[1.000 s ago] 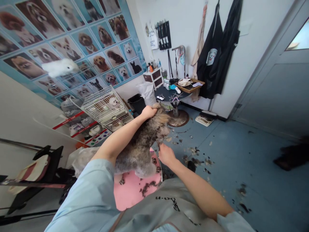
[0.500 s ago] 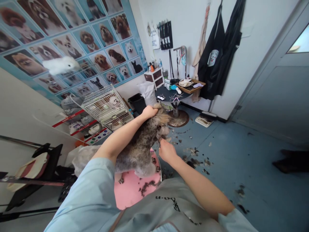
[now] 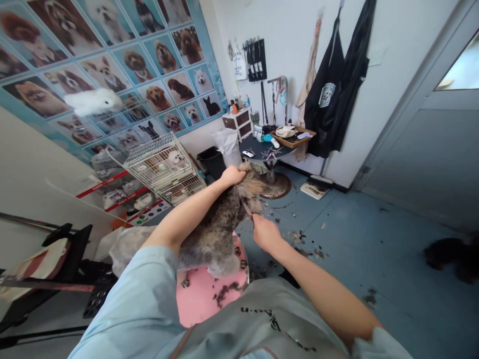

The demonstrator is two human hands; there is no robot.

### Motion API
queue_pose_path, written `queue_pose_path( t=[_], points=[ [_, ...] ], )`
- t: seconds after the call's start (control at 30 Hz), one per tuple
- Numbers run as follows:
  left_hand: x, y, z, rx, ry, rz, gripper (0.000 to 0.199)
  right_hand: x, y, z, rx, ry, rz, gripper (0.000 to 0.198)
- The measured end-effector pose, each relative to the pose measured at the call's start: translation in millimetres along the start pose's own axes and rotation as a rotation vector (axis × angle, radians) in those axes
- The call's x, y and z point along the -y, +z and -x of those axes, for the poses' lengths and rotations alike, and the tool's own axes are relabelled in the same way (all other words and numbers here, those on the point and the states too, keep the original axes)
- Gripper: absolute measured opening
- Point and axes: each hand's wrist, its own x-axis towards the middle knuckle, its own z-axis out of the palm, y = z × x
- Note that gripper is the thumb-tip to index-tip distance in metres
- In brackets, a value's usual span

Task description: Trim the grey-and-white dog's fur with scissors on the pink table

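Observation:
A grey, curly-coated dog (image 3: 211,232) stands on a pink-topped table (image 3: 202,299), its head end pointing away from me. My left hand (image 3: 232,176) is closed on the tan-grey fur at the top of the dog's head; exactly what its fingers pinch is partly hidden. My right hand (image 3: 266,233) grips scissors (image 3: 246,207), whose pale, narrow blade lies against the fur at the side of the dog's head and neck. The handles are mostly covered by my fingers. Dark clipped hair lies on the pink surface beside the dog's legs.
Beyond the dog stands a round dark table (image 3: 258,144) with several scissors and a wooden tray (image 3: 294,137). Wire cages (image 3: 160,164) are at the left. Hair clumps (image 3: 297,237) litter the blue floor, and a black furry animal (image 3: 452,257) is at the right.
My right hand has moved slightly right and the scissors' blade now shows against the fur. The left hand keeps its hold. The black animal at the right has shifted.

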Motion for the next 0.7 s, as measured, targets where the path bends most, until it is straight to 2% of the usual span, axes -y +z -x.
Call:
queue_pose_path(
  t=[0.13,0.3,0.43,0.57,0.7],
  points=[
    [1.2,2.2,-1.7,0.006,0.006,0.011,0.046,-5.2,-2.5,9.7,0.046,0.008,0.019,0.038],
    [1.2,5.1,-2.0,0.013,0.016,0.009,0.046,7.2,-23.7,2.3,-0.015,-0.037,0.116,0.031],
    [-0.3,4.2,-1.4,0.025,0.009,0.005,0.045,4.0,-31.8,-0.8,0.065,-0.002,0.129,0.032],
    [0.7,2.1,-3.7,0.010,0.016,0.019,0.046,0.9,-26.5,-1.4,0.023,-0.008,0.106,0.028],
    [5.3,-0.6,-7.6,-0.002,-0.017,0.043,0.046,10.4,-8.8,-2.8,-0.003,0.018,0.041,0.029]
  ],
)
